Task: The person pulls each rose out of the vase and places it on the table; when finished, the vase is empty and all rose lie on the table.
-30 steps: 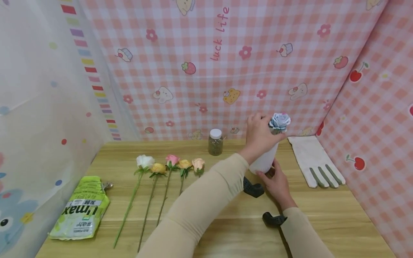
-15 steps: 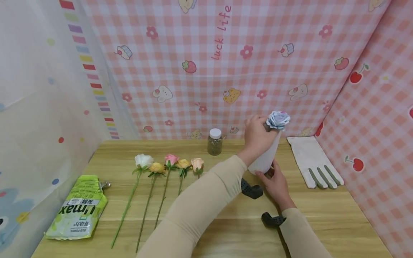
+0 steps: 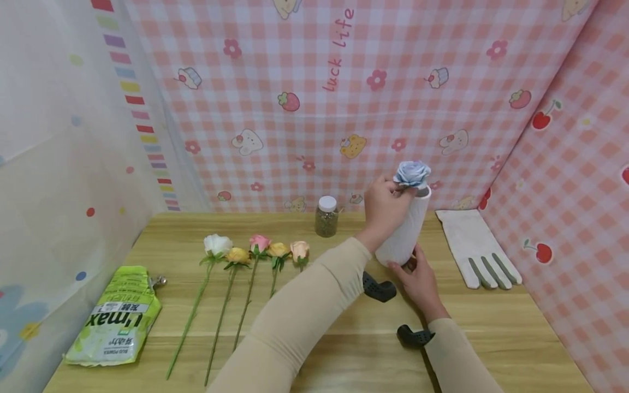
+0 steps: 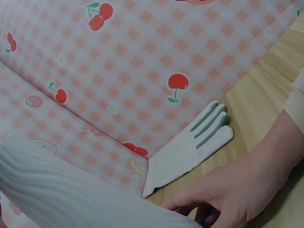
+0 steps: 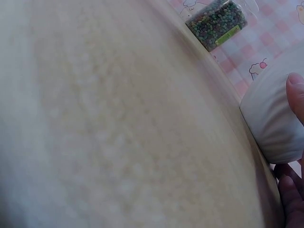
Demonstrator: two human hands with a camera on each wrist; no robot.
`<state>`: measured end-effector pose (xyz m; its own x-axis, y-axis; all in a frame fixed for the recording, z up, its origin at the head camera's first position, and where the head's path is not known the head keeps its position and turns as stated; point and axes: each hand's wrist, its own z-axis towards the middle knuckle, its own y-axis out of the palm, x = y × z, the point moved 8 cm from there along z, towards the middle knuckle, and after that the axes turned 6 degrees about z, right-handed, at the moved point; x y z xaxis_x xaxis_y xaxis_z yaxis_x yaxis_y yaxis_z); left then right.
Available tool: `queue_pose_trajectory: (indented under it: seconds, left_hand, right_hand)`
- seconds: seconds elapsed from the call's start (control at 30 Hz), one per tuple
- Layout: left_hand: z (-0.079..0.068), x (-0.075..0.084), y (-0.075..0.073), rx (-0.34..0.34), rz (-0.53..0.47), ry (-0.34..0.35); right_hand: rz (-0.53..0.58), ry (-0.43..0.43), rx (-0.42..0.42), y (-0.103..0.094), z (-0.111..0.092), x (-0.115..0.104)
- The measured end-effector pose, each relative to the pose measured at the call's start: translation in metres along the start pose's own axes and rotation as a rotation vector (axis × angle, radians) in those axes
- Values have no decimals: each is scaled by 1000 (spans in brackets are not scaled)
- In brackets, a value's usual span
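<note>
A white ribbed vase (image 3: 405,229) leans to the right in the head view, its mouth showing at the top. My left hand (image 3: 386,210) is at the mouth and pinches a pale blue rose (image 3: 412,173) just below its bloom. The stem is hidden behind the fingers and vase. Low on the vase, my right hand (image 3: 420,284) grips its base with thumb and fingers. The left wrist view shows the vase side (image 4: 71,190) and the right hand (image 4: 242,190) beside it. In the right wrist view, a sleeve covers most of the picture.
Several cut roses (image 3: 218,245) lie in a row on the wooden table (image 3: 344,338). A lidded jar of small pebbles (image 3: 326,217) stands at the back. At the left lies a green bag (image 3: 116,316), and a white glove (image 3: 476,245) lies at the right.
The blue rose has moved left and slightly up with my left hand, whose thumb has left the vase front. The vase rim has come into sight. My right hand stays at the base.
</note>
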<state>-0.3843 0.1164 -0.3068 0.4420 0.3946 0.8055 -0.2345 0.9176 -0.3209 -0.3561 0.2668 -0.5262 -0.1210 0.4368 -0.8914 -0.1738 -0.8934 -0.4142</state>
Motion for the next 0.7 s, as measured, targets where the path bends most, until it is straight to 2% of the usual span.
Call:
queue_pose_trajectory:
  seconds: [0.2, 0.43, 0.7]
  left_hand:
    - [2, -5, 2, -10, -41, 16]
    - [5, -10, -2, 7, -81, -20]
    - [7, -9, -7, 22, -65, -13]
  right_hand:
    - [2, 3, 6, 0, 0, -1]
    - [-6, 6, 9, -1, -1, -2]
    - [-11, 14, -1, 0, -1, -1]
